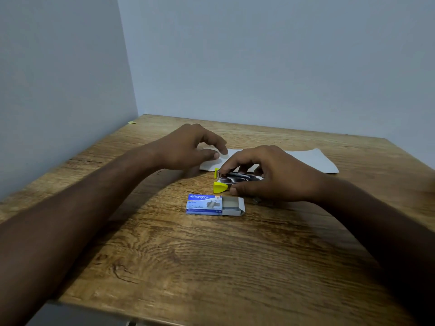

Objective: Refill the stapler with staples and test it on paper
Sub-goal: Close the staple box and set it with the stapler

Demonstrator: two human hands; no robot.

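Note:
A small stapler [229,180] with yellow ends and a shiny metal body lies on the wooden table, its top swung apart from the base. My right hand [270,175] is curled over it, fingers and thumb gripping its metal part. My left hand [190,147] rests beside it on the left, fingers apart, its fingertips touching the edge of a white sheet of paper [313,161] that lies behind the stapler. A blue staple box [204,204] sits just in front of the stapler, its inner tray [233,205] slid out to the right with grey staples showing.
The wooden table [211,267] stands in a corner between two pale walls. A tiny yellow scrap [131,122] lies at the far left corner. A small dark object [257,200] peeks out under my right hand.

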